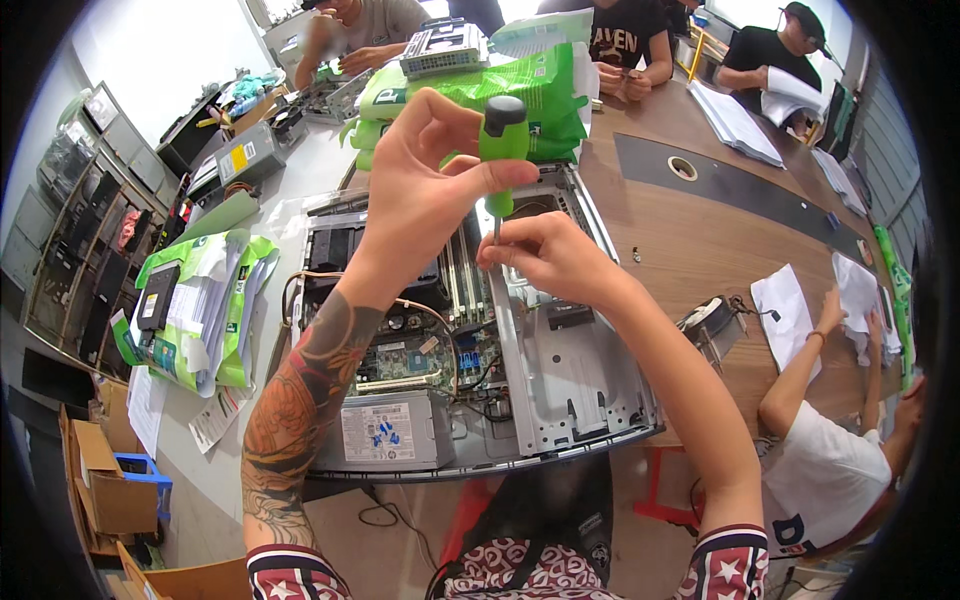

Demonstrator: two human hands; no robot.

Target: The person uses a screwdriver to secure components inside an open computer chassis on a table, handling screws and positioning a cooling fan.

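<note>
My left hand (436, 178) grips a green screwdriver with a dark cap (505, 135), held upright in the middle of the view. My right hand (550, 255) is closed, fingertips pinched round the lower metal shaft; whether they also hold a screw is hidden. Both hands are over an opened desktop computer (560, 370), lying flat with its board, cables, metal drive tray and power supply (390, 430) showing.
Behind stand stacked green paper packs (540, 85) with a metal drive unit (440, 45) on top. More packs (190, 310) lie left. Co-workers (645, 55) sit opposite; another (820, 470) handles papers at right. A small fan-like part (705, 325) rests beside the computer.
</note>
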